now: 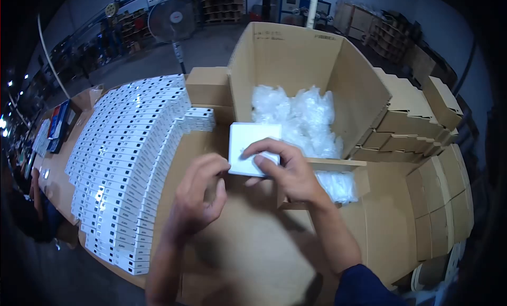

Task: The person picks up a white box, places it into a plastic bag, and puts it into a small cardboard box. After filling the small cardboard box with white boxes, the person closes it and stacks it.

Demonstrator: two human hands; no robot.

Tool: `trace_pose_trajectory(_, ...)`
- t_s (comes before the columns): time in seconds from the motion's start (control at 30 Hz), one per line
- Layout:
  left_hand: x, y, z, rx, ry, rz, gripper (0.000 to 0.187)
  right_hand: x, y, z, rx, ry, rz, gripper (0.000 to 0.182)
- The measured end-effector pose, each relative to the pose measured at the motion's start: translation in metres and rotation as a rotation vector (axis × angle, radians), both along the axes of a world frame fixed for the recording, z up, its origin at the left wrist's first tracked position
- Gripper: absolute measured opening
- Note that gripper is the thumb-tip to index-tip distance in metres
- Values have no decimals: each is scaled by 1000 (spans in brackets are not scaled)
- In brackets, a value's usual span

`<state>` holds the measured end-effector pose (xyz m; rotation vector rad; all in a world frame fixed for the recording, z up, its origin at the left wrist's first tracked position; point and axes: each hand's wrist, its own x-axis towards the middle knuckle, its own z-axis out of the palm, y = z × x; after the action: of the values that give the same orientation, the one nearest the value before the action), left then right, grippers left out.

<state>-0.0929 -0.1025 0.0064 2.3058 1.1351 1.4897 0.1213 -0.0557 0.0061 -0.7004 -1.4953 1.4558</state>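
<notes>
In the head view, the right hand (290, 174) is at the centre of the frame, its thumb and fingers clamped on a flat white box (242, 138). The thumb and some fingers lie over the printed face, with another fingertip showing below the lower edge. The left hand (198, 192), left of centre, has its fingers bent and its thumb apart from them. Its fingertips are at the box's lower left corner, though whether they touch it is hard to tell.

Behind the box, at upper centre, a large open carton (290, 55) holds crumpled clear plastic (303, 113). Right of the right hand, a small open carton (360, 171) holds more clear plastic pieces (338, 186). Tight rows of white boxes (124, 142) fill the left of the brown work surface (248, 242). Stacked brown cardboard (412, 108) stands at the upper right, and a fan (171, 20) at the upper left.
</notes>
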Motion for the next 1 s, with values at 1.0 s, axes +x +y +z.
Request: trace_pose_trajectory(1.0,145,231,-15,-591,-269,-223,15,146,108,3,415,-601,-892,60)
